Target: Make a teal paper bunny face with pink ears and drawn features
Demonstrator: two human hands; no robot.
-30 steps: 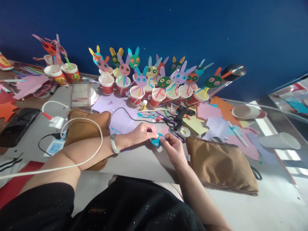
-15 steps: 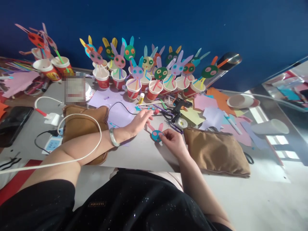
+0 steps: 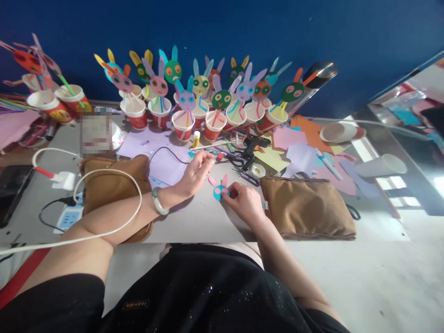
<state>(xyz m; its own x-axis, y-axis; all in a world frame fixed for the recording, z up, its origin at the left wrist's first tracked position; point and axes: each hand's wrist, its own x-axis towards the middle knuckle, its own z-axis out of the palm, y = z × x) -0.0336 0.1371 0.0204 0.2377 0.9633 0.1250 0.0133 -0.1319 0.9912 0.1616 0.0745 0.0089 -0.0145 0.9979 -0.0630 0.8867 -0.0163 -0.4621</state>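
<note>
Nearest the person, a brown pouch (image 3: pixel 308 210) lay beside the right wrist; a second pouch (image 3: pixel 132 166) lay by the left forearm, a white cable (image 3: pixel 140 203) looped over it. The right hand (image 3: pixel 227 194) was closed to a pinch, thumb and fingers gripping the right edge of a blue paper rabbit head (image 3: pixel 218 192) with pink ears, at mid-table between the hands. Contact between head and table: could not tell. The left hand (image 3: pixel 198 172) was partly closed, fingers bent and gathered, above and left of the head, apart from it; contents could not be told.

Beyond: red cap (image 3: pixel 219 157), tape roll (image 3: pixel 256 171), black glue gun (image 3: pixel 255 144) and yellow-and-white glue stick (image 3: pixel 196 139), the stick upright. Farther back, paper cups (image 3: pixel 182 129) held finished-looking rabbit figures (image 3: pixel 186 101) before a blue wall (image 3: pixel 222 27).
</note>
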